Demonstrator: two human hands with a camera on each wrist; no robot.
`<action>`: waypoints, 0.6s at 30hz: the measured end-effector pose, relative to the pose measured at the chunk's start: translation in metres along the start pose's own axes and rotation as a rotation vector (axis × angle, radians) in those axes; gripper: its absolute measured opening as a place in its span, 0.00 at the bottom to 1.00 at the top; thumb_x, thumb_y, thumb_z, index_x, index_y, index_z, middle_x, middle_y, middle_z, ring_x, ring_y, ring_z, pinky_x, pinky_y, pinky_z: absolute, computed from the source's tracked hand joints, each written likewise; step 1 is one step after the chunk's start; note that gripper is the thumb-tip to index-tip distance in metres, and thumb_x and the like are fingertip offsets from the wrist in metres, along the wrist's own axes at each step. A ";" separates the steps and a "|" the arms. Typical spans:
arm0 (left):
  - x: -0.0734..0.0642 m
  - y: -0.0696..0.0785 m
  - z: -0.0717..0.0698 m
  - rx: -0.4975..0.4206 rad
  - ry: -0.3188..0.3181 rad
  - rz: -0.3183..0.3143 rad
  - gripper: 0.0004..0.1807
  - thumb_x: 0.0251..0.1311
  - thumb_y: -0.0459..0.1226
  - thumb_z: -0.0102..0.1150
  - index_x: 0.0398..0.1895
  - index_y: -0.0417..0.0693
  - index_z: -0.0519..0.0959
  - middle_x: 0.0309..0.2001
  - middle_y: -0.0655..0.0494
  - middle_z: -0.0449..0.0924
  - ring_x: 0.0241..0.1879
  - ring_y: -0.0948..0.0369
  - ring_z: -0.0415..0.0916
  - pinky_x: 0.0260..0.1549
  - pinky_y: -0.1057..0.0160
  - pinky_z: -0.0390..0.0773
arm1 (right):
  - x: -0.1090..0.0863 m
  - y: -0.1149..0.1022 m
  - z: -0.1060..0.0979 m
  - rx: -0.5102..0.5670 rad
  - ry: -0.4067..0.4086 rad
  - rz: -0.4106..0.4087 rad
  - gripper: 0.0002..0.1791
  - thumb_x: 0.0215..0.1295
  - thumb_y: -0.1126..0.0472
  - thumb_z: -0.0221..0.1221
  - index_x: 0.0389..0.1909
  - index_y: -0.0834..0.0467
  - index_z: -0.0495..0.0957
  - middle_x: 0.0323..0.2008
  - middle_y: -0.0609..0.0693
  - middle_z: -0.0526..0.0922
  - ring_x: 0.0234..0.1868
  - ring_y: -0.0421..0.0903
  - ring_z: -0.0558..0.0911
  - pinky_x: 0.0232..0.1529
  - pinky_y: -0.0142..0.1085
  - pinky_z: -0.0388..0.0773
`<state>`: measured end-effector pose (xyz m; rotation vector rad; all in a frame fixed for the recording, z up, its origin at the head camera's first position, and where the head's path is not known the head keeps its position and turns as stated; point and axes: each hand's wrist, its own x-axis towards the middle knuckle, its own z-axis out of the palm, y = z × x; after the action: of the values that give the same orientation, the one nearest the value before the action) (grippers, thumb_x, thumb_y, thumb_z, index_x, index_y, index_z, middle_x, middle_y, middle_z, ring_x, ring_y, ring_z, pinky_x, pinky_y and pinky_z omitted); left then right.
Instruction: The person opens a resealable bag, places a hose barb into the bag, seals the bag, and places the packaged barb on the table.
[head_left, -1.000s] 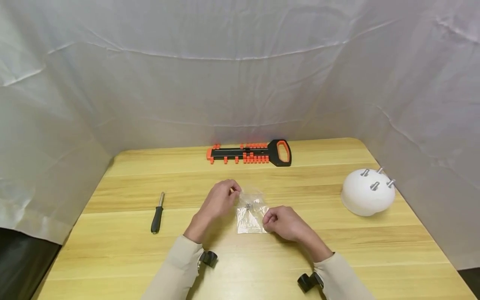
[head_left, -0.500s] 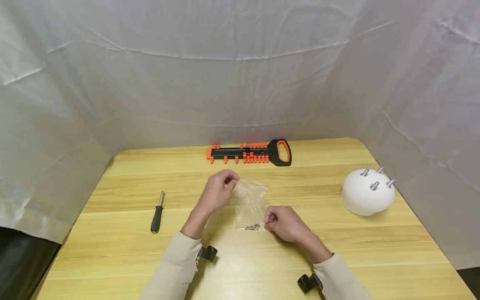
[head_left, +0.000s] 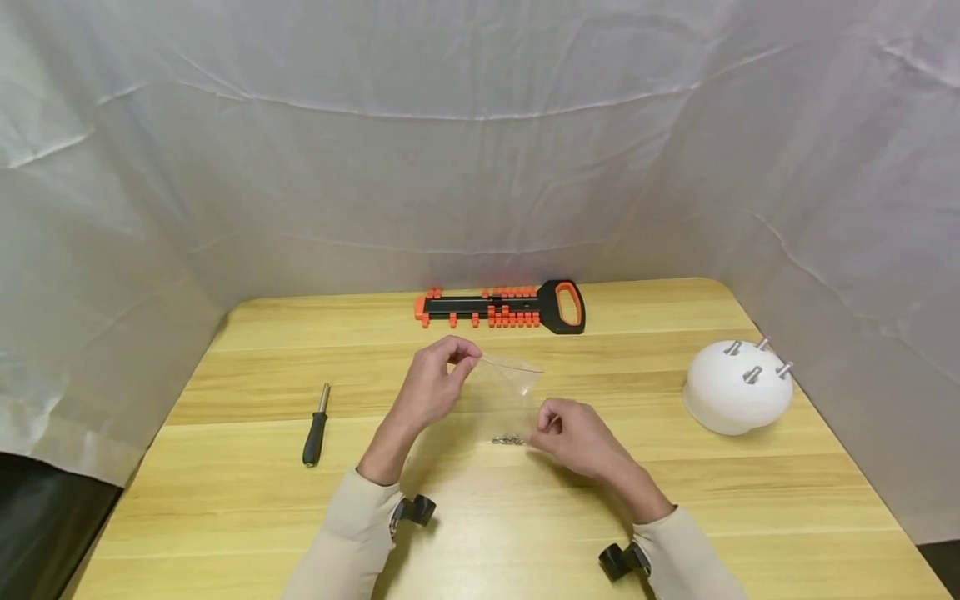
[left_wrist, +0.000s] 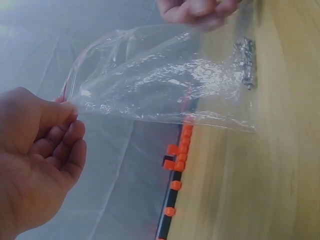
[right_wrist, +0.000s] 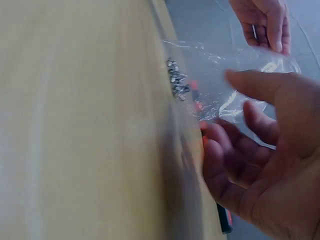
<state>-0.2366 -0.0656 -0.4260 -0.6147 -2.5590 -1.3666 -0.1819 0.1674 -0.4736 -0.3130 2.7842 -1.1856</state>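
My left hand (head_left: 435, 383) pinches a top corner of a clear zip bag (left_wrist: 150, 75), near its red seal line. The bag hangs upright, with a cluster of small metal screws (left_wrist: 245, 62) gathered at its bottom. In the head view these screws (head_left: 507, 439) show between the hands. My right hand (head_left: 573, 437) is beside the bag's lower right side. The right wrist view shows that hand (right_wrist: 270, 145) with thumb and loosely bent fingers apart, overlapping the bag and gripping nothing.
A black-handled screwdriver (head_left: 315, 437) lies on the wooden table (head_left: 225, 517) at left. At the back is a black and orange tool with a loop handle (head_left: 558, 308). A white rounded object with metal posts (head_left: 735, 387) stands at right.
My left hand has raised the bag's top from the table, and the screws have slid to its bottom. My right hand has let go of the bag's edge, its thumb and fingers now apart.
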 end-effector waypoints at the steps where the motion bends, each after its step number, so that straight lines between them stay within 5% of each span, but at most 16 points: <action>1: -0.001 0.001 -0.001 0.000 0.001 0.013 0.05 0.67 0.35 0.55 0.39 0.48 0.81 0.34 0.55 0.81 0.32 0.62 0.73 0.32 0.66 0.74 | 0.001 -0.002 -0.003 0.027 0.023 0.009 0.11 0.58 0.53 0.67 0.28 0.49 0.74 0.27 0.44 0.78 0.29 0.40 0.75 0.32 0.32 0.73; 8: -0.004 0.006 -0.004 -0.022 0.007 0.029 0.05 0.67 0.35 0.56 0.40 0.44 0.81 0.35 0.56 0.80 0.33 0.63 0.73 0.32 0.67 0.74 | 0.012 -0.015 -0.020 0.145 0.184 -0.076 0.12 0.67 0.53 0.59 0.46 0.54 0.78 0.38 0.48 0.81 0.36 0.43 0.78 0.38 0.34 0.76; 18: -0.007 0.003 -0.005 -0.030 0.029 0.033 0.04 0.66 0.35 0.57 0.41 0.46 0.80 0.35 0.59 0.79 0.36 0.64 0.74 0.39 0.59 0.77 | 0.018 -0.019 -0.023 0.138 0.235 -0.165 0.12 0.69 0.51 0.57 0.43 0.54 0.81 0.32 0.51 0.83 0.29 0.42 0.76 0.30 0.31 0.74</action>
<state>-0.2292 -0.0700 -0.4239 -0.6352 -2.4986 -1.3954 -0.2004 0.1671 -0.4440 -0.4235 2.8976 -1.5368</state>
